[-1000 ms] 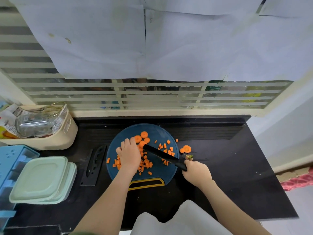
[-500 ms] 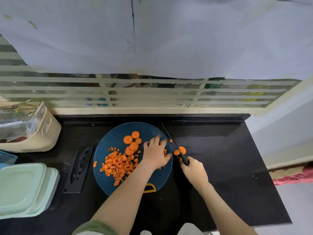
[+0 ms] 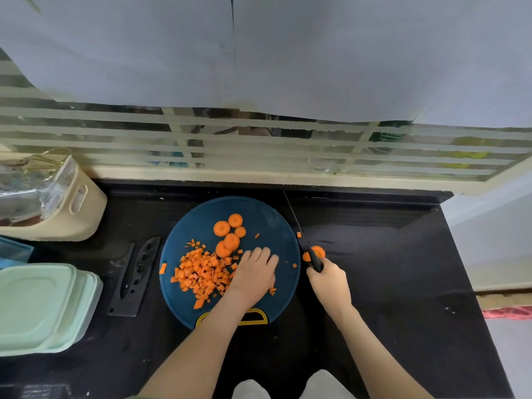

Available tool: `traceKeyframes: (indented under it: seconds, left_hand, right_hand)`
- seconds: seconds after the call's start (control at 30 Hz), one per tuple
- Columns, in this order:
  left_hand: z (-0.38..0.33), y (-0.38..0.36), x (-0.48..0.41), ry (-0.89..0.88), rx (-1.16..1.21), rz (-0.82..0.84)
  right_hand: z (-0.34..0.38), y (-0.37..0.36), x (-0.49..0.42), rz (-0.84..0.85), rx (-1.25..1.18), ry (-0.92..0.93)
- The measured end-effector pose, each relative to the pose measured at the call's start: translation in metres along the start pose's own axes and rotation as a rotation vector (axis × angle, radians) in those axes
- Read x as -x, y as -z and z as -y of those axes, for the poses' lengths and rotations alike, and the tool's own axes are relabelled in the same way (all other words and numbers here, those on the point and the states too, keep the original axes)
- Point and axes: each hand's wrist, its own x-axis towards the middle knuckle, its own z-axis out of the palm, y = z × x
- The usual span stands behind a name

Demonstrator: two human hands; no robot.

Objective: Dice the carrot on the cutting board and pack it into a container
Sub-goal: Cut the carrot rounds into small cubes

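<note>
KITCHEN COUNTER: A person's left hand (image 3: 254, 272) lies flat, fingers straight and close together, on the round blue cutting board (image 3: 195, 223). Its side rests against the heap of diced carrot (image 3: 201, 273) that fills the board's left-centre, placed, it seems, as a scraper to herd the cubes together. Several uncut carrot rounds (image 3: 227, 234) sit toward the board's far side, touching the heap, so the dicing looks unfinished.

The right hand (image 3: 329, 280) is wrapped round the handle of a knife (image 3: 315, 262), just off the board's right edge. The thin blade points away from the person, apparently parked clear of the sweeping fingers. Two more carrot slices (image 3: 316, 251) lie on the black counter (image 3: 403, 269) beside the handle, off the board. A few stray cubes rest at the board's left and right rims, where a careless push could send them over.

The stacked pale-green containers (image 3: 40, 306), lidded, wait well to the left of the board, with a black knife sheath (image 3: 138, 277) lying between them and it. A beige basket (image 3: 74, 208) stands to the board's far left. Right of the board the counter offers open room for the knife, while behind the board a raised ledge closes the way.
</note>
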Motion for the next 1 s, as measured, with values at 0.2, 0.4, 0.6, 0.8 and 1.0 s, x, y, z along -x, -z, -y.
traceKeyframes:
  seconds: [0.2, 0.4, 0.6, 0.8, 1.0]
  left_hand:
    - [0.022, 0.001, 0.021, 0.157, -0.067, -0.101]
    - [0.002, 0.012, 0.0, 0.002, 0.108, -0.177]
    - [-0.005, -0.01, 0.009, -0.152, -0.069, -0.062]
    - [0.008, 0.001, -0.01, 0.082, -0.15, -0.081]
    - [-0.024, 0.001, -0.037, -0.18, 0.071, 0.025]
  right_hand:
    - [0.008, -0.005, -0.001, -0.003, -0.061, 0.014]
    - [0.007, -0.002, -0.005, -0.05, -0.166, 0.02]
    - [0.002, 0.001, -0.008, -0.077, -0.209, -0.016]
    - [0.001, 0.001, -0.01, -0.08, -0.197, -0.009]
    - [0.003, 0.0, -0.013, -0.069, -0.197, 0.012]
